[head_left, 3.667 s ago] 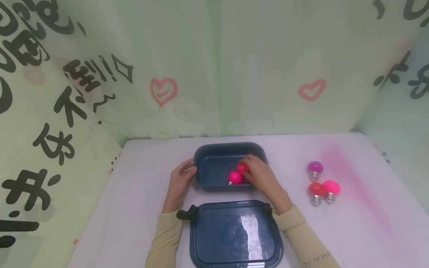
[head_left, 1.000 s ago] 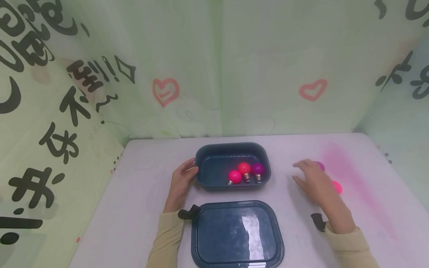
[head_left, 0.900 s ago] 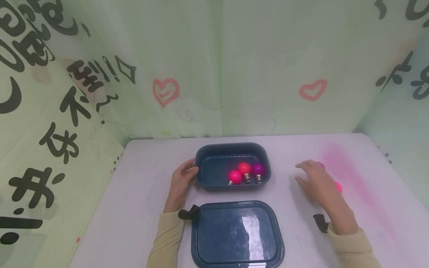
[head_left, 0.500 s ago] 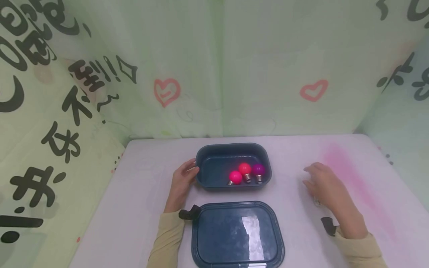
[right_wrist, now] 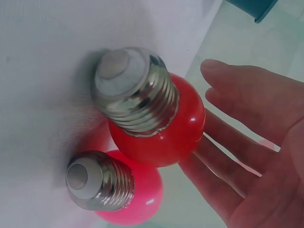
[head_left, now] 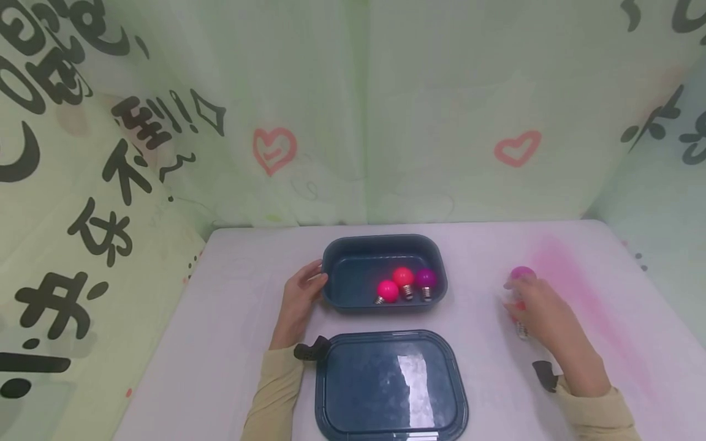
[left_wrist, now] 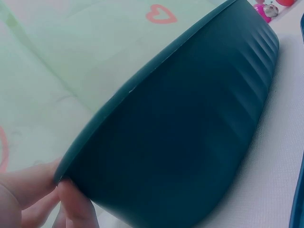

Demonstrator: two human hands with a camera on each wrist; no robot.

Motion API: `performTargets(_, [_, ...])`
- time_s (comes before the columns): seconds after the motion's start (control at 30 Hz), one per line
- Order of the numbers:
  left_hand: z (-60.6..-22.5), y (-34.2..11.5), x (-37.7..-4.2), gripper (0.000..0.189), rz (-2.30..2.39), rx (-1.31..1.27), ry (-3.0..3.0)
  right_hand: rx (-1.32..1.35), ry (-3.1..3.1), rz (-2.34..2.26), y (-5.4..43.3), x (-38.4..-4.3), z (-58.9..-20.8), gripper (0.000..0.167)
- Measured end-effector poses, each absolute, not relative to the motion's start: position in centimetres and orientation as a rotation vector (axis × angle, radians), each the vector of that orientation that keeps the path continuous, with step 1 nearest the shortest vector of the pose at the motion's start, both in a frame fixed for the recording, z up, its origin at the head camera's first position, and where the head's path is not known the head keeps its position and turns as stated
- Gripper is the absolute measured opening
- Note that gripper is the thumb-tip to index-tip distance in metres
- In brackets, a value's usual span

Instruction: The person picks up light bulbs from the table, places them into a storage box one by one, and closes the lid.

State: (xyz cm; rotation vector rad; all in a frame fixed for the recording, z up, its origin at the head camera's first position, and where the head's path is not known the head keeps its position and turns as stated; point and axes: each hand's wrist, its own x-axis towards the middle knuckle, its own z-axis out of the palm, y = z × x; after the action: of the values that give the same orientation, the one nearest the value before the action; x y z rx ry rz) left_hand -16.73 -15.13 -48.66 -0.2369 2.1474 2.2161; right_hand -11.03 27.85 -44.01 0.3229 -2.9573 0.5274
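At the left end of a dark blue plastic box [head_left: 353, 306], my left hand [head_left: 299, 303] pinches the rim; the left wrist view shows fingertips on both sides of the rim corner. A pink bulb [head_left: 388, 291], a red bulb [head_left: 403, 276] and a purple bulb [head_left: 426, 278] lie inside. On the right, my right hand [head_left: 543, 312] reaches over another red bulb [right_wrist: 166, 128], its fingers extended and the thumb apart from it. A second pink bulb [right_wrist: 140, 197] lies beside that one, hidden in the head view. Just beyond the fingertips is another purple bulb [head_left: 523, 273].
The box's flat blue lid [head_left: 390, 386] lies on the white-covered table [head_left: 220, 343], in front of the box. A pink stain [head_left: 584, 306] marks the cloth on the right. Behind hangs a pale green curtain [head_left: 430, 110] with drawn hearts.
My right hand has left the red bulb in the box and moved to the bulbs on the right. Over the last second it shifts slightly rightward and nearer. My left hand stays at the box.
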Motion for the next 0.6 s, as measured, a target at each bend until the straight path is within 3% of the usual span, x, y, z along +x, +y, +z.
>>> performTargets(0.6, [-48.8,-15.1,-16.87,0.049,2.229,-0.227,2.145,0.298,-3.037,0.539,28.15,-11.05,-44.86,0.037])
